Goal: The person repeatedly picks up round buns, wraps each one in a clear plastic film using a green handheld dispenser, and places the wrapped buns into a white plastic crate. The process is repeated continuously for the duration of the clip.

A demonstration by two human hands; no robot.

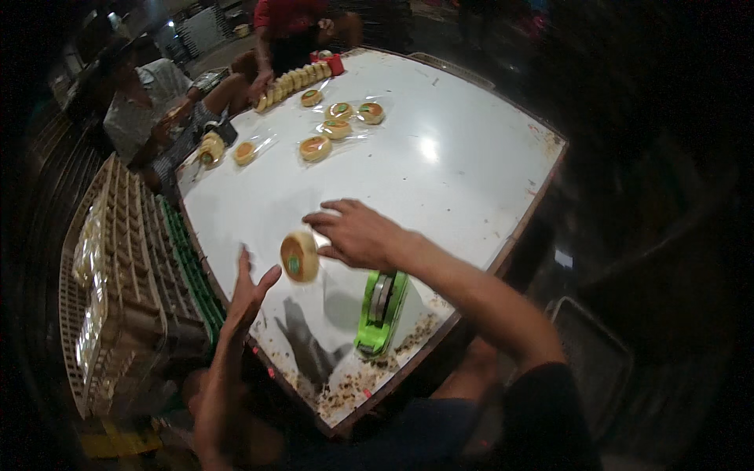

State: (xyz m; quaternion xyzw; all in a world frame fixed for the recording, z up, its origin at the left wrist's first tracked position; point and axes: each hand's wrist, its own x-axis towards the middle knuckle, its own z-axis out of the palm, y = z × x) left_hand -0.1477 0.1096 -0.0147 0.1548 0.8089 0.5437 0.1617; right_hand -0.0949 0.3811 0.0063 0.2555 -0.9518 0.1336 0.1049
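A round, golden-topped bun [299, 257] with a green mark on its face stands on edge between my two hands, apparently off the table. My left hand [250, 294] is left of it, thumb and fingers spread, a small gap from the bun. On the other side, my right hand [362, 235] has its fingers apart, its thumb close by the bun's right edge; whether they touch is unclear. A bright green tape dispenser [382, 312] holding a roll of tape sits below my right forearm on the white table [471, 176].
Several wrapped buns [315, 148] lie farther up the table. A row of buns [294, 82] ends at a red tape dispenser [336, 63]. Two people sit beyond the far left edges, with a dark tape dispenser [224, 130] near one. Stacked plastic crates [129, 265] stand at left.
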